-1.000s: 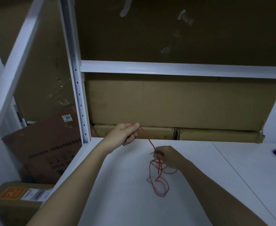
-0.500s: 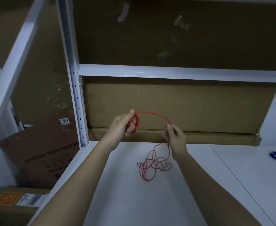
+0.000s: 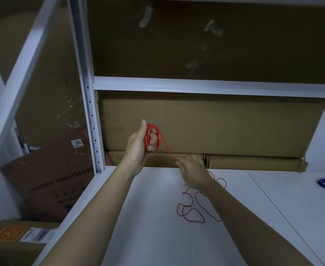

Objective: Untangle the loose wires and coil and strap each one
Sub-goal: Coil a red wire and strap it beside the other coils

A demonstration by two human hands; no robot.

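Wire, thin and red, light and springy: my left hand [image 3: 138, 148] has its fingers curled through the red coil [image 3: 153, 138], thumb straight up. A strand runs down-right to my right hand [image 3: 193, 172], which pinches it (fingertips hidden). Slack [image 3: 194, 212] sprawls on the white shelf [image 3: 148, 237] below; best gripped near the coil.

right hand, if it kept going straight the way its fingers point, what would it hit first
Probably the left hand and its red wire coil: the right hand points up-left along the strand toward them, though depth is unclear.
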